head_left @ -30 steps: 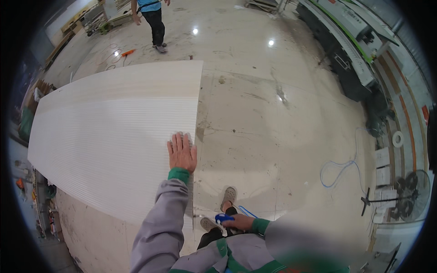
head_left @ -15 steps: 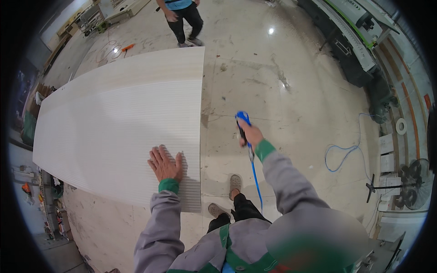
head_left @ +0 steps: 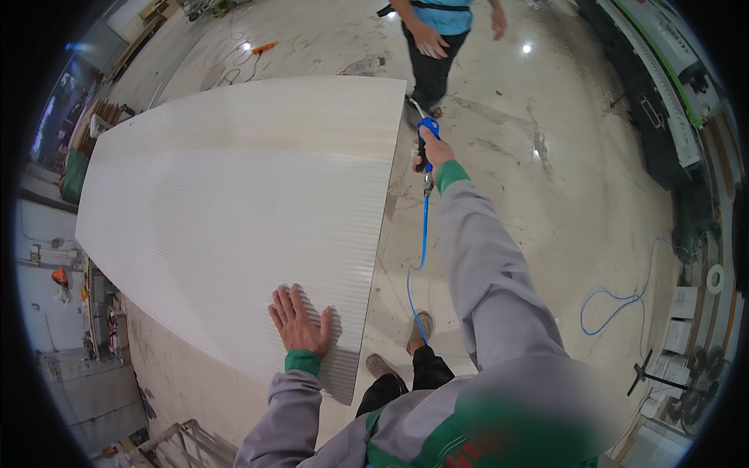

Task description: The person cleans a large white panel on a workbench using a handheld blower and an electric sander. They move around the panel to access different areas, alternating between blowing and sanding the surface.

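A large white panel with fine ridges [head_left: 234, 218] lies before me, reaching from the middle to the far left. Flat on its near right part rests my left hand [head_left: 303, 324], fingers spread and holding nothing. My right hand [head_left: 435, 150] is wrapped round a blue air blow gun [head_left: 428, 125], just beyond the panel's right edge. The gun's thin metal nozzle points away, toward the panel's far right corner. From its lower end a blue air hose [head_left: 425, 226] hangs down toward my feet.
A person in a blue top [head_left: 441, 22] stands close to the panel's far right corner. An orange tool [head_left: 265, 47] lies on the floor at the back. On the right are a long machine [head_left: 663, 117], a loop of blue hose [head_left: 593, 312] and a fan [head_left: 697, 390].
My right hand has moved forward with the blow gun, toward the panel's far corner. The other person has come nearer and to the right. My view has shifted; my left hand stays on the panel.
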`<control>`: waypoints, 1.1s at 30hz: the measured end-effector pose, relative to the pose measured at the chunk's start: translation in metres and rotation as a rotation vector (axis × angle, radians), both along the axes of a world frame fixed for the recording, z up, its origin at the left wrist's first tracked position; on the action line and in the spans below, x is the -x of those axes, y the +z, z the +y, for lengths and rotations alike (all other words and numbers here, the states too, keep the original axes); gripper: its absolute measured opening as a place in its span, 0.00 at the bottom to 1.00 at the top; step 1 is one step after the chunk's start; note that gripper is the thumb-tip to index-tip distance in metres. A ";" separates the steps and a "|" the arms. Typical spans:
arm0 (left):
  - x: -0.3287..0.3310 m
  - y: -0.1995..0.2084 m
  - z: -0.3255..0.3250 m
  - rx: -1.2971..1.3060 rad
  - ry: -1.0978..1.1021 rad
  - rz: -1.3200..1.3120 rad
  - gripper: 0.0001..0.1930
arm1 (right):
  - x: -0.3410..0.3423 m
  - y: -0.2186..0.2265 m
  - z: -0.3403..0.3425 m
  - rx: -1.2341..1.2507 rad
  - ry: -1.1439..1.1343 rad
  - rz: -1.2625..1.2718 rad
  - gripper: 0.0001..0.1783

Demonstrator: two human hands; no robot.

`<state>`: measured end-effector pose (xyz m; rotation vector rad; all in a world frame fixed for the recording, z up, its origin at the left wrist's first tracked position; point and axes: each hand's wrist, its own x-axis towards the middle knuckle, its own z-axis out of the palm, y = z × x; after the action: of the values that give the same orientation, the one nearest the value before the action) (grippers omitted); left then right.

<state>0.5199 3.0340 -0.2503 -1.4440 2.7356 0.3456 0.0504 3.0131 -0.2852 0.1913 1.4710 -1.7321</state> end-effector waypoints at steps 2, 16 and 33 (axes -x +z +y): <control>0.000 -0.001 0.001 0.031 -0.018 0.013 0.45 | -0.013 0.000 0.016 0.055 0.045 -0.014 0.25; -0.006 -0.015 0.008 0.075 -0.007 0.112 0.47 | -0.267 0.015 0.262 -0.121 0.430 -0.104 0.27; -0.096 -0.017 0.150 0.043 -0.186 0.198 0.39 | -0.462 0.038 0.442 -0.532 1.340 0.594 0.28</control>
<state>0.6162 3.1835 -0.2672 -1.2100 3.0219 0.4459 0.5120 3.4547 -0.2469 -0.9147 1.7606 -0.2816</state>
